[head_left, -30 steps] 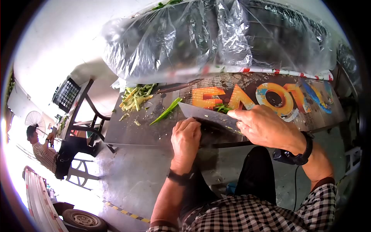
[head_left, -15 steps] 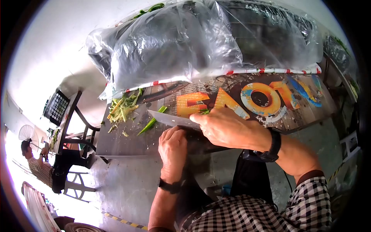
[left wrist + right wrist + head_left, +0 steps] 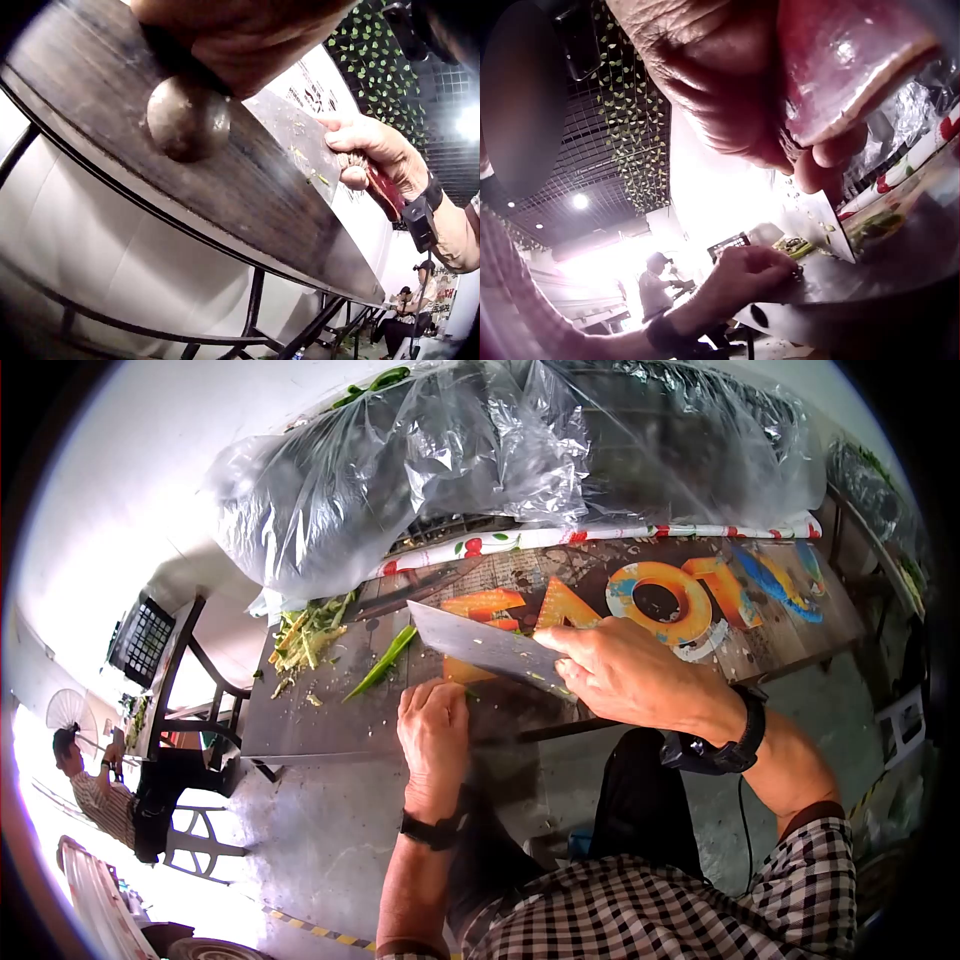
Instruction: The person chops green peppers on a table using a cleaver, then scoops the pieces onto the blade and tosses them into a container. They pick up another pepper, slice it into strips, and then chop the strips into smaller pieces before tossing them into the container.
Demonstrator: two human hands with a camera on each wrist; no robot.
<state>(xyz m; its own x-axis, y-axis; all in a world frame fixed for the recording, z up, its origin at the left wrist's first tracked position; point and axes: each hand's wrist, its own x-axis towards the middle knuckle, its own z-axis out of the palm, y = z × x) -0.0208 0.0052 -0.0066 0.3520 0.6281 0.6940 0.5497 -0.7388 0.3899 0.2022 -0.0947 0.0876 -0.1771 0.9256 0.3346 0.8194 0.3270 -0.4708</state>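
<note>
A broad-bladed knife [image 3: 485, 645] slants above the dark table [image 3: 290, 725], gripped by my right hand [image 3: 655, 680]. Its red handle [image 3: 384, 192] shows in the left wrist view, bits of green sticking to the blade [image 3: 294, 139]. My left hand [image 3: 435, 735] rests at the table's near edge with fingers bent, just left of and below the blade; whether anything is under them is hidden. One long green vegetable [image 3: 383, 663] lies left of the blade tip. Farther left is a pile of yellow-green cut pieces [image 3: 305, 640]. Green bits [image 3: 877, 225] lie beyond the blade in the right wrist view.
Clear plastic sheeting [image 3: 440, 470] covers a dark bulky thing behind the table, a red-and-white patterned cloth [image 3: 480, 547] along its front. A seated person [image 3: 100, 795] is at another table on the far left. Small scraps are scattered near the pile.
The whole head view has shifted. My right hand has raised the blade away from my left hand, more of its face now showing. My left hand stays at the table edge.
</note>
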